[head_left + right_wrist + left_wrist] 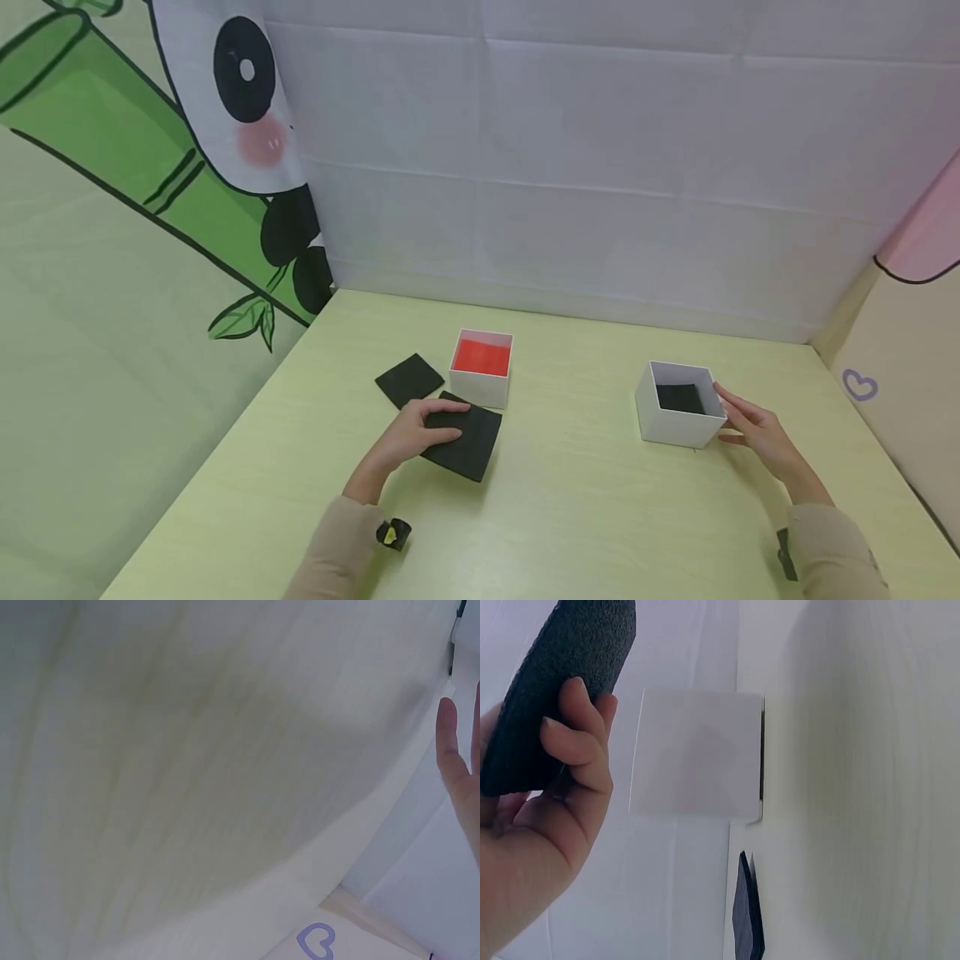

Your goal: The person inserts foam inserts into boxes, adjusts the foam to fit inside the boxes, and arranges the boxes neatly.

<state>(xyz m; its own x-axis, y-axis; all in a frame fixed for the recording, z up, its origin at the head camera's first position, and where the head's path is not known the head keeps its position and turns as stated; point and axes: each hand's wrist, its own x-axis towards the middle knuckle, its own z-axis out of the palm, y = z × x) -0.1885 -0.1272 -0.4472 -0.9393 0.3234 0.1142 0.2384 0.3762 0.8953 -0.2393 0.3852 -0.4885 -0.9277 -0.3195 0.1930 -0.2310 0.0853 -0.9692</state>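
My left hand (414, 433) grips a black felt square (474, 442) by its left edge, and the square is tilted above the table. In the left wrist view the fingers curl against its fuzzy face (592, 652). Just beyond it stands a white box (480, 388) with a red square (482, 357) inside. Another black square (409, 380) lies flat left of that box. On the right, my right hand (759, 432) is at the right wall of a second white box (678, 427), fingers extended, fingertips at its rim. A black piece (679, 398) lies in this box.
Both boxes stand on a pale yellow-green table (577, 500). A white cloth backdrop (600, 167) rises along its far edge. On the left hangs a printed cloth with green bamboo (150, 142); a cloth with a small heart (859, 385) borders the right side.
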